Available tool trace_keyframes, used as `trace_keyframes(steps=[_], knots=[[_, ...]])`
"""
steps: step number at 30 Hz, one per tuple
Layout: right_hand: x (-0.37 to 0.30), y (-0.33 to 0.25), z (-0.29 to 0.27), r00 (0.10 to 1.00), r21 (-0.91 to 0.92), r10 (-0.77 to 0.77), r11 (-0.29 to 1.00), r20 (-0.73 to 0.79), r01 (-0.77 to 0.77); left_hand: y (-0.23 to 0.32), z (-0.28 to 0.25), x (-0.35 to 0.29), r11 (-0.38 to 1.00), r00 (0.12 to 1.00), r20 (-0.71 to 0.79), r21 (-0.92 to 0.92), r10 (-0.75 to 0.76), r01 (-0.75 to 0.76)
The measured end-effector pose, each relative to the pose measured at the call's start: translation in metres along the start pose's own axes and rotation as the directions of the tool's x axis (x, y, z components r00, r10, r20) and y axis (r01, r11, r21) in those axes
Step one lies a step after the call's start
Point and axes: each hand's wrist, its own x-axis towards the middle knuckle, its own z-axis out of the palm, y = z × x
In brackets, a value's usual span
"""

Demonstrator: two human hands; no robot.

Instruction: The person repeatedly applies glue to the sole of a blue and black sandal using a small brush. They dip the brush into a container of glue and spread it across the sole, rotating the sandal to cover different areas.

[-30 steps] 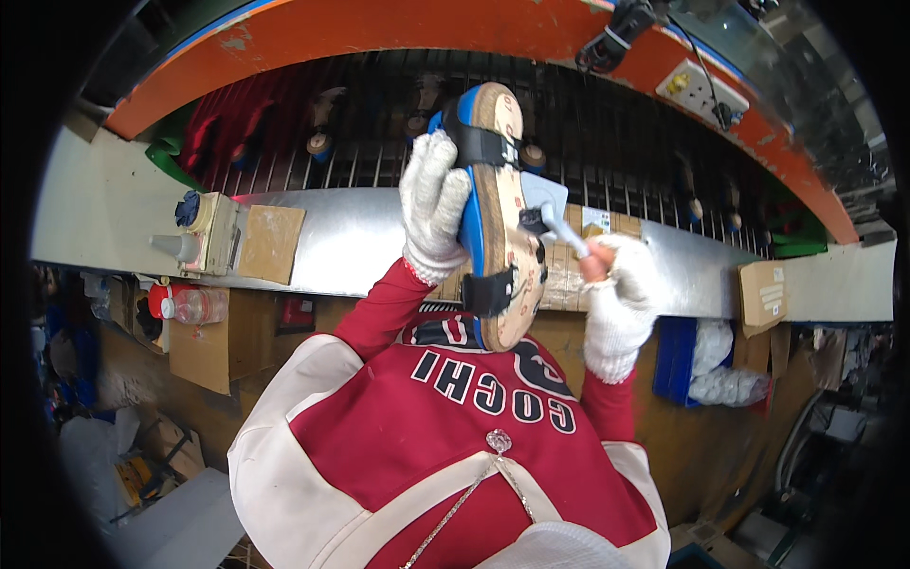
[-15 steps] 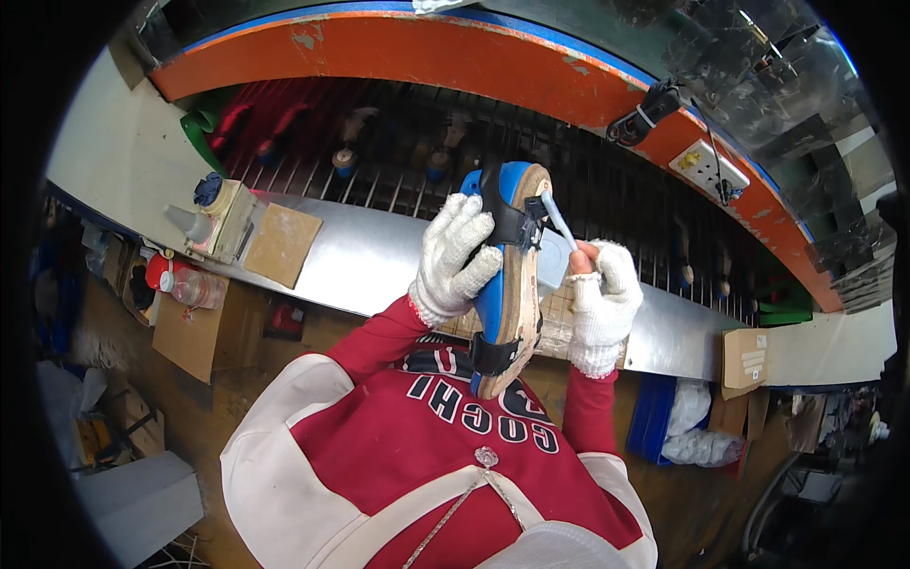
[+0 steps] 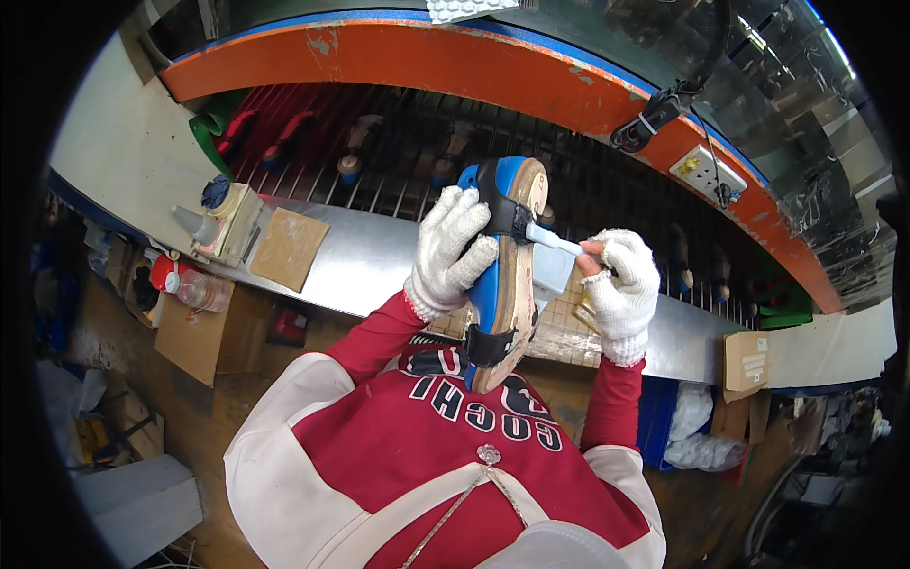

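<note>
Brushing is apparently performed: blue, black-strapped shoe (image 3: 490,289) gripped by left hand (image 3: 453,248), slim pale-blue brush (image 3: 554,239) pinched by right hand (image 3: 624,289); steadiness required.

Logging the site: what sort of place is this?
Likely a shoe workshop: an unfinished-looking blue shoe, a brush-like tool at it, and shoe-shaped pieces on a barred rack.

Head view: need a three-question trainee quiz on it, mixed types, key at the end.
1. True or false: the strapped shoe is held in the left hand.
2. Multiple choice: the pale-handled tool is in A) the left hand, B) the right hand, C) neither hand.
3. Fill in: the power socket is mounted on the ____ beam.

Key: 1. True. 2. B. 3. orange.
</note>
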Motion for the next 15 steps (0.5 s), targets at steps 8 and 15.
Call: trace_keyframes(steps=[8,15], knots=[[0.008,-0.009,-0.004,0.999,-0.024,-0.008,1.0,-0.034,0.007,-0.009,0.0,0.009,0.998,0.999,0.004,0.041,0.039,-0.039],[0.026,-0.016,-0.012,0.977,-0.123,-0.125,0.987,-0.175,0.104,-0.003,0.003,0.012,0.999,0.999,0.023,0.042,0.025,-0.026]])
